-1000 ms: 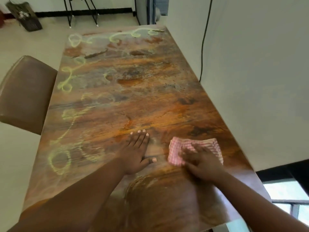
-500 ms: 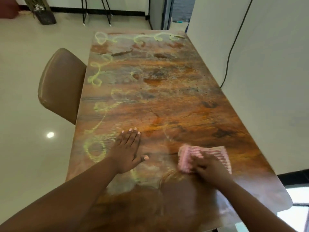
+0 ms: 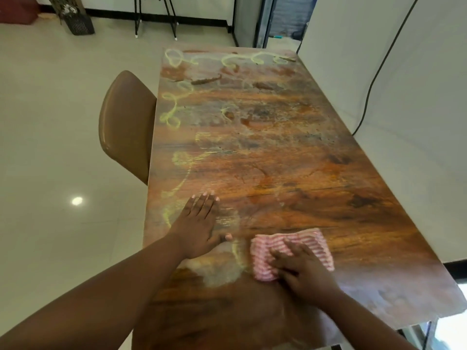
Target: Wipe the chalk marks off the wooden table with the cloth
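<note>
A long wooden table (image 3: 290,160) runs away from me. Yellow-green chalk marks (image 3: 174,109) loop along its left side and far end, and a faint chalk stroke (image 3: 236,251) lies just left of the cloth. The folded pink-and-white striped cloth (image 3: 303,242) lies near the table's front. My right hand (image 3: 300,271) presses flat on the cloth's near half, fingers spread. My left hand (image 3: 199,227) rests flat on the wood to the cloth's left, fingers straight, over a smeared chalk patch.
A brown padded chair (image 3: 126,122) stands against the table's left edge. A white wall (image 3: 417,122) with a black cable (image 3: 379,66) runs along the right side. Tiled floor (image 3: 63,147) spreads to the left, with a dark basket (image 3: 78,24) and stand legs (image 3: 154,16) at the far end.
My right hand and the cloth have slid toward me and leftward over the wood. My left hand has stayed flat on the table. My view has swung, bringing the chair and floor further in.
</note>
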Demonstrator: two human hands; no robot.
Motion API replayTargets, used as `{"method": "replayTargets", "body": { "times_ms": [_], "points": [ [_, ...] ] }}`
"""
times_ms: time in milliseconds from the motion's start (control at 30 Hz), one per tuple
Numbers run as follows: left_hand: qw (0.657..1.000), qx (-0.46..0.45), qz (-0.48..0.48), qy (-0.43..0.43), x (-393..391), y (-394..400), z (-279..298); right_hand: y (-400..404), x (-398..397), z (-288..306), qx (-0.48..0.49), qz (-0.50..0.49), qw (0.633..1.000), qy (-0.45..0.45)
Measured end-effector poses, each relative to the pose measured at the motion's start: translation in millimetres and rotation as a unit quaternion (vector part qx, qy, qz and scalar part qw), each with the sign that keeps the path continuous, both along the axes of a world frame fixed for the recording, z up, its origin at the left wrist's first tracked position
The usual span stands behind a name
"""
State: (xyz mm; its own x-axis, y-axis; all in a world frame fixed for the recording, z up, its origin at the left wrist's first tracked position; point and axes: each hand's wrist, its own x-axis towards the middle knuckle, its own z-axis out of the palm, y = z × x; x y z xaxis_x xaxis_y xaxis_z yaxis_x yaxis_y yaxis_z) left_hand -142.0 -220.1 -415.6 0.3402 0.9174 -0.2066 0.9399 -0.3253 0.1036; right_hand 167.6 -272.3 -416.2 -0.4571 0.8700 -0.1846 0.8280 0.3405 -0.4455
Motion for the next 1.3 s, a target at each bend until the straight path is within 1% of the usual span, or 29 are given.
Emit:
{"method": "replayTargets", "body": {
  "times_ms": [67, 133, 167, 200, 267, 333, 400, 433, 500, 567, 600, 700, 733, 767, 867, 933, 1000, 1067, 1133, 1233, 1300],
  "points": [
    [1.0, -0.006, -0.003, 0.008, -7.3, -1.6, 0.5, 19.2, 15.2, 3.8, 0.009, -0.092, 0.995, -0.022],
    [1.0, -0.007, -0.001, 0.008, -12.0, -3.9, -0.3, 41.7, 0.0, 6.7, 0.032, -0.205, 0.977, -0.047],
    [1.0, -0.004, 0.001, 0.004, -13.1, -5.8, -1.0, 50.3, -16.1, 6.6, 0.037, -0.235, 0.97, -0.056],
    [1.0, -0.002, 0.001, 0.0, -13.4, -7.0, -1.6, 55.5, -34.3, 5.3, 0.039, -0.237, 0.968, -0.065],
    [1.0, -0.002, -0.003, 0.001, -12.9, -8.2, -2.4, 51.3, -69.5, 3.5, 0.04, -0.182, 0.981, -0.057],
    [1.0, -0.007, -0.01, 0.01, -13.5, -7.6, -2.3, 24.1, -92.2, -0.8, 0.025, -0.082, 0.996, -0.035],
    [1.0, -0.007, -0.009, 0.009, -16.1, -6.9, -1.4, -9.8, -91.0, -0.1, 0.01, 0.008, 1.0, -0.009],
    [1.0, -0.009, -0.006, 0.006, -17.5, -7.0, -0.9, -23.5, -80.8, 0.6, 0.012, 0.029, 0.999, 0.006],
    [1.0, -0.004, 0.002, 0.003, -22.6, -6.9, 0.6, -34.6, -53.5, 6.4, 0.02, 0.034, 0.999, 0.023],
    [1.0, 0.0, 0.011, 0.01, -29.8, -8.2, 1.5, -18.9, -34.5, 9.2, 0.025, 0.015, 1.0, -0.012],
    [1.0, -0.002, 0.014, 0.014, -32.9, -9.3, 1.7, -6.4, -35.3, 10.5, 0.026, -0.015, 0.999, -0.038],
    [0.999, -0.004, 0.031, 0.01, -39.7, -16.1, -0.8, 25.5, -76.7, 8.4, 0.042, -0.131, 0.987, -0.077],
    [0.999, -0.003, 0.034, 0.007, -40.4, -18.4, -1.4, 31.5, -97.2, 6.0, 0.039, -0.134, 0.987, -0.079],
    [0.999, -0.001, 0.032, 0.008, -40.4, -20.2, -1.9, 32.4, -116.5, 3.8, 0.033, -0.111, 0.99, -0.075],
    [0.999, -0.003, 0.041, 0.011, -41.0, -24.4, -3.0, 6.7, -149.4, -6.4, 0.014, 0.034, 0.998, -0.044],
    [0.998, 0.0, 0.057, -0.002, -43.3, -26.0, -3.2, -16.4, -136.8, -5.1, 0.007, 0.109, 0.994, -0.011],
    [0.998, 0.005, 0.064, -0.01, -48.9, -28.0, -2.9, -24.8, -104.9, -2.3, 0.011, 0.164, 0.986, 0.001],
    [0.996, 0.012, 0.083, -0.012, -57.9, -30.8, -2.6, -11.9, -71.5, 2.2, 0.013, 0.168, 0.986, -0.012],
    [0.994, 0.011, 0.107, -0.003, -67.2, -35.8, -1.7, 18.5, -58.9, 7.2, 0.011, 0.118, 0.992, -0.046],
    [0.99, 0.012, 0.141, 0.011, -78.3, -45.7, -0.5, 54.3, -100.2, 11.3, 0.05, 0.026, 0.995, -0.085],
    [0.988, 0.013, 0.154, 0.016, -84.4, -53.7, 0.3, 60.8, -144.6, 7.5, 0.055, 0.037, 0.994, -0.083]
  ]
}}
